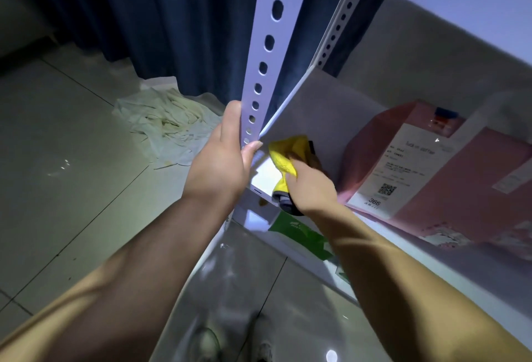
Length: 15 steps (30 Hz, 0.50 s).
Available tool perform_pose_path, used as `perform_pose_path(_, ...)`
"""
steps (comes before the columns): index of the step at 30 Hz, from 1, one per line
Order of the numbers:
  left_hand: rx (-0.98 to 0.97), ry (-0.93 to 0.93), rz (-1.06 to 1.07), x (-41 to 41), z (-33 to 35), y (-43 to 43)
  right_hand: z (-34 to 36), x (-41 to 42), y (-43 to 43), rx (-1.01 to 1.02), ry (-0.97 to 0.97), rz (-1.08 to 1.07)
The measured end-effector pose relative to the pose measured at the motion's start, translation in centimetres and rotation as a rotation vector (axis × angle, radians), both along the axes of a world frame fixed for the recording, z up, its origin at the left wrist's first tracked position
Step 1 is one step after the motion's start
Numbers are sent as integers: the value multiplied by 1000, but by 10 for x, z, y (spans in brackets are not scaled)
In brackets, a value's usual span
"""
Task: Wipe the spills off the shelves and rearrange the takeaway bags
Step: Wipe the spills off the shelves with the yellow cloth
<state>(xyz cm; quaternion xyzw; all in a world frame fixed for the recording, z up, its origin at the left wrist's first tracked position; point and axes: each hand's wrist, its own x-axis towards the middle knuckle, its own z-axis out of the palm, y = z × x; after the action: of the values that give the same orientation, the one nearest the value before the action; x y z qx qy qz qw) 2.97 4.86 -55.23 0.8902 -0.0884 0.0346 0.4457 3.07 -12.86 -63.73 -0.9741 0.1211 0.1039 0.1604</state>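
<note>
Left hand (223,157) fingers wrapped round perforated white metal upright (266,53); right hand (312,186) fingers closed on crumpled yellow microfibre cloth (285,151), pressed to white shelf (325,108) corner.

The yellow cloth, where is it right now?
In the head view, the yellow cloth is bunched in the right hand on the shelf, between the perforated upright gripped by the left hand and the pink bag.

Receipt (403,171) on pink bag (449,194): "366".
</note>
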Motion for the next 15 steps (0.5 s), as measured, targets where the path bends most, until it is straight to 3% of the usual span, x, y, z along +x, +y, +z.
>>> perform_pose_path(3,-6,-16,25,-2,0,-1,-4,-8,21,-8,-21,-72)
perform_pose_path(9,-52,113,19,-12,1,2,2,-46,18,77,25,106)
perform_pose_path(15,124,165,-28,-53,-13,10,16,-108,-2,174,54,13)
